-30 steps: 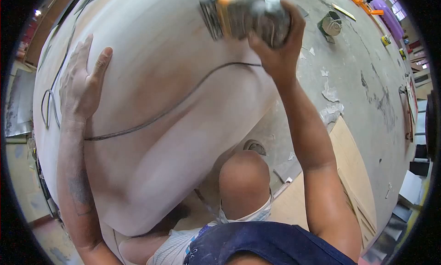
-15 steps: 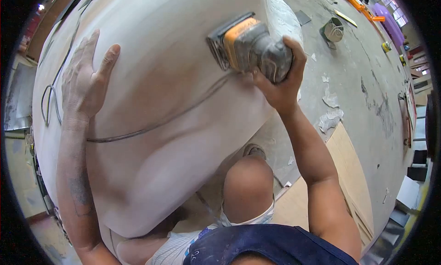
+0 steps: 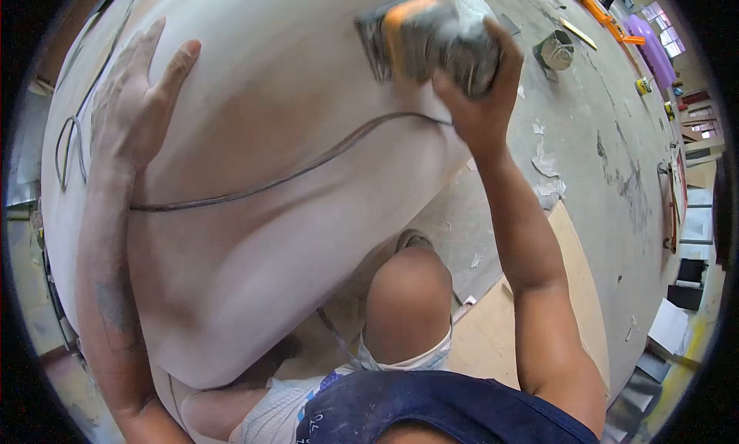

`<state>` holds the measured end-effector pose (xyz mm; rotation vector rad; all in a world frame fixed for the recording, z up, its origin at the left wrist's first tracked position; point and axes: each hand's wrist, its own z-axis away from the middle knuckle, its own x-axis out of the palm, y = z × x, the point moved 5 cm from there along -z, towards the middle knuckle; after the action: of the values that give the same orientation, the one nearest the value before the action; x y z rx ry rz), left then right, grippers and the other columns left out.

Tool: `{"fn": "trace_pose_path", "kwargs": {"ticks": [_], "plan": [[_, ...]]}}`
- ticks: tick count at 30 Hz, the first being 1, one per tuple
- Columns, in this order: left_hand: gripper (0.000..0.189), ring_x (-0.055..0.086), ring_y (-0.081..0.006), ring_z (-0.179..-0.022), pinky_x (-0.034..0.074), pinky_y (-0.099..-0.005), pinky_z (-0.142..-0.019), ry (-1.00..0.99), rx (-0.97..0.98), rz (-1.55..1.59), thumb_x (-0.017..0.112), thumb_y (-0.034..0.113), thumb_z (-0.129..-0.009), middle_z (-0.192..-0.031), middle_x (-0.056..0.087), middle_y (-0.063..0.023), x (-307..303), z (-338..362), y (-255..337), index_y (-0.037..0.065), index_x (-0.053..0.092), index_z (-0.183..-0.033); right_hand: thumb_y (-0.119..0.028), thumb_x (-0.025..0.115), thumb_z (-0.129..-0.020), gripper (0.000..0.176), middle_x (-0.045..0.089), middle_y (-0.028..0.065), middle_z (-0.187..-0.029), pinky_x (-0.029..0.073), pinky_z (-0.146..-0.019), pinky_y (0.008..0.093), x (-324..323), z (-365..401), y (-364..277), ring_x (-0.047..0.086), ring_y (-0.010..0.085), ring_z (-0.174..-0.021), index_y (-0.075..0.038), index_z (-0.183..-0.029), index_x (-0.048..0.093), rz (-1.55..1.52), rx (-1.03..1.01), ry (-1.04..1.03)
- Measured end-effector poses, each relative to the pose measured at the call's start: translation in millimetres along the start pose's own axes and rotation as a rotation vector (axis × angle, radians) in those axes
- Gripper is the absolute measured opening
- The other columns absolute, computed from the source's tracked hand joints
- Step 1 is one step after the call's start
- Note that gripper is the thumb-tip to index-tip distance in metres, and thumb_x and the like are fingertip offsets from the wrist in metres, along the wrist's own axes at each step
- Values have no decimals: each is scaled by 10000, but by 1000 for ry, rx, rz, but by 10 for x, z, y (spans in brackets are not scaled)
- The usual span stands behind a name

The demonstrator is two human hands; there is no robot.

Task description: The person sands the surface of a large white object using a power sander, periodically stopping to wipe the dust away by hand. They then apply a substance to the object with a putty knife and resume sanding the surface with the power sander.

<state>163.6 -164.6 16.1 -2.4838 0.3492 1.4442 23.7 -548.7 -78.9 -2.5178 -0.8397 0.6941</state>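
Observation:
A large, smooth, curved pale form (image 3: 254, 290), dusty and whitish with brownish patches, fills the left and middle of the head view. My right hand (image 3: 489, 98) wraps round an orange and black electric sander (image 3: 431, 44), blurred by motion, whose flat pad faces the upper part of the form. My left hand (image 3: 138, 98) lies flat on the form's left side, fingers stretched out and thumb apart, coated in pale dust. A dark power cord (image 3: 308, 167) runs across the form from beneath my left forearm towards my right wrist.
Plywood sheets (image 3: 573, 290) lie on the grey concrete floor (image 3: 600, 182) by my right arm. Farther back are a dirty bucket (image 3: 556, 51), paper scraps (image 3: 545, 161), a small yellow can (image 3: 643, 86) and a purple object (image 3: 653, 48). My knee (image 3: 408, 305) is bent close to the form.
My right hand and the sander have moved slightly up and right, and the sander is now blurred. The cord bows higher across the form. My left hand stays flat; the whole view has shifted a little.

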Motion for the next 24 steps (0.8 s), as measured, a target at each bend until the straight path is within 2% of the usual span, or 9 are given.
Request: {"fn": "trace_pose_path", "kwargs": {"ticks": [3,6,7,9,12,15,16,19,24], "plan": [[890,355,-365,-1571,279,-470,-1288,-19,2,-10,494,745,-998,-1655,437,-213,-19,18,26,109,450,-1619,-86,845,-769,821,536,118,-1327,470,-1069,364,7,-242,38,564,221,-1202,-49,-1489,452,-52,65,117],[881,363,-359,-1567,285,-460,-1286,-15,-36,-22,487,739,-1005,-1659,434,-206,-7,48,55,114,444,-1624,-94,847,-771,824,539,116,-1319,468,-1077,368,-51,-46,33,569,225,-1208,-58,-1492,449,-19,3,-9],[917,372,-355,-1563,292,-467,-1286,-7,-32,-33,474,782,-979,-1656,439,-203,-9,31,45,130,450,-1623,-158,910,-716,880,597,146,-1275,527,-999,419,-100,62,51,620,292,-1168,-125,-1467,454,0,-48,-11],[989,391,-347,-1554,306,-482,-1286,0,-21,-58,449,868,-927,-1650,447,-197,-3,24,12,162,462,-1620,-185,914,-735,873,587,142,-1277,532,-992,426,-158,145,102,620,288,-1166,-123,-1470,446,11,-79,-13],[981,395,-343,-1553,307,-484,-1285,8,-5,-38,447,861,-934,-1652,446,-192,8,3,-12,161,459,-1622,-182,877,-752,846,558,138,-1292,518,-1018,438,-64,-107,210,603,294,-1184,-135,-1477,442,30,36,75],[887,360,-349,-1570,270,-453,-1293,-7,-11,-38,481,754,-1001,-1664,432,-191,-20,37,22,125,446,-1625,-168,864,-751,833,563,141,-1302,518,-1018,443,-56,-159,213,604,303,-1191,-138,-1472,445,-35,180,79],[882,363,-347,-1569,272,-451,-1293,0,-4,-58,480,751,-1003,-1665,433,-189,-3,45,17,124,447,-1624,-67,843,-804,783,541,82,-1276,504,-1016,346,-84,-108,109,568,178,-1153,-58,-1484,454,15,66,26],[876,367,-342,-1568,275,-447,-1292,24,-2,-97,482,744,-1006,-1666,432,-185,-3,29,7,123,447,-1623,-60,850,-793,798,540,91,-1277,504,-1014,342,-149,49,-10,569,186,-1156,-67,-1484,451,-23,-75,-126],[890,365,-340,-1569,277,-457,-1291,46,6,-16,502,750,-994,-1665,431,-193,2,39,1,128,438,-1628,-225,922,-742,845,580,133,-1323,514,-1047,444,24,-112,-32,607,303,-1221,-122,-1455,480,-74,0,18]]}}
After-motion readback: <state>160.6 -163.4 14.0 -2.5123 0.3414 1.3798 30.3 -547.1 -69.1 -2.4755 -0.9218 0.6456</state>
